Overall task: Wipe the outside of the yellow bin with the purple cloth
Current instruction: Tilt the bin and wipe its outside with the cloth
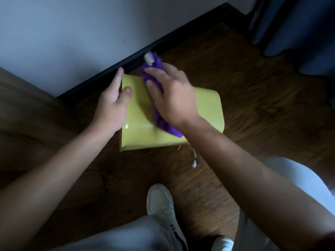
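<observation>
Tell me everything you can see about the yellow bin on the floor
The glossy yellow plastic bin lies on the dark wooden floor close to the black skirting board, a broad smooth face with rounded corners turned up; its opening is not in view. Light glints on the shiny surface. The left hand holds its far left edge, thumb resting on top. The right hand presses the crumpled purple cloth against the upper face. A few small pale specks lie on the floor by its near right corner.
</observation>
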A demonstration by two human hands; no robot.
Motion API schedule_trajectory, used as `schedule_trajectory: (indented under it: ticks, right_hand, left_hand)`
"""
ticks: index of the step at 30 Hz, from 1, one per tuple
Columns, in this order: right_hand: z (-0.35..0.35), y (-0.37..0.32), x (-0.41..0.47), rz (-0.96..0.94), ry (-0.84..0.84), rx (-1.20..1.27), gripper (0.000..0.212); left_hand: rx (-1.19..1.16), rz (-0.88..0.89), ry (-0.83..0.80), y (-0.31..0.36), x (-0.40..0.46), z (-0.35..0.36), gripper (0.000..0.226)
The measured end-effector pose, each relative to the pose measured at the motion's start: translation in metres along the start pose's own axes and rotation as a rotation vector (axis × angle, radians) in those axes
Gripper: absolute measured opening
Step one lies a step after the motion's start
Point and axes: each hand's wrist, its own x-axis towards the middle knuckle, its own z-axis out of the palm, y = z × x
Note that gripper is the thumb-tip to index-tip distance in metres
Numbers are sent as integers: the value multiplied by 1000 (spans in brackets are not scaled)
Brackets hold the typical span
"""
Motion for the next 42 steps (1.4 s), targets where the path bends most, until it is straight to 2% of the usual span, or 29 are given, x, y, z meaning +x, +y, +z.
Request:
schedule_trajectory:
  ticks: [3, 5, 13, 17, 20, 24, 29, 37, 39, 41, 42]
  right_hand:
    - [24, -18, -4, 9, -105, -99, 50]
    - [27, -8, -9, 72, -102, -103, 50]
    - [-17, 92, -33, 403, -71, -196, 47]
    - [-39, 126, -30, 591, -155, -221, 43]
    - [-56, 152, -30, 771, -221, -144, 41]
    - [-67, 164, -36, 968, -144, 35, 51]
    - [-68, 143, -34, 858, -114, 112, 40]
    - [-82, 113, -33, 619, -284, 71, 44]
    - [-82, 106, -34, 572, -271, 102, 42]
    - [-81, 102, -35, 579, -222, 167, 39]
    - [-80, 100, -36, 593, -202, 195, 37]
  left_hand:
    - [44, 77, 8, -8, -1, -4, 59]
    - [64, 64, 30, -14, -4, -9, 62]
    - [48, 8, -16, -19, -3, -14, 56]
    - [31, -62, -17, -18, 7, -20, 55]
    - [-75, -123, 4, -18, 19, -24, 52]
    - [-150, -203, 53, -2, 31, -22, 49]
    - [-231, -264, 101, 21, 43, -21, 54]
    - [-56, -232, 50, 48, 53, -6, 60]
    - [-85, -261, 38, 53, 58, -3, 46]
    - [-112, -284, 82, 53, 63, -3, 10]
    - [-126, -288, 116, 53, 66, -3, 8]
